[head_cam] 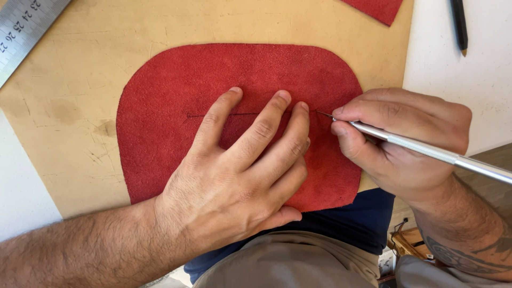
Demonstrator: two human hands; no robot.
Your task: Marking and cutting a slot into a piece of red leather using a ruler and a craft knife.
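Head view: left hand (234, 186) lies flat, fingers spread, pinning red suede (176, 106) on the tan board (64, 96). Right hand (400, 138) pinches a knife (426, 152) — tip on the marked line (213, 115). Cutting stage; next stroke needs steady pressure along it.

Single head-worn view, looking steeply down from above the person's own chest onto the tabletop (480, 80). Close range: forearms enter from the bottom edge, lap visible below. Frame centres on the red suede piece (176, 101) lying on a tan mat (69, 90). No second view to compare.
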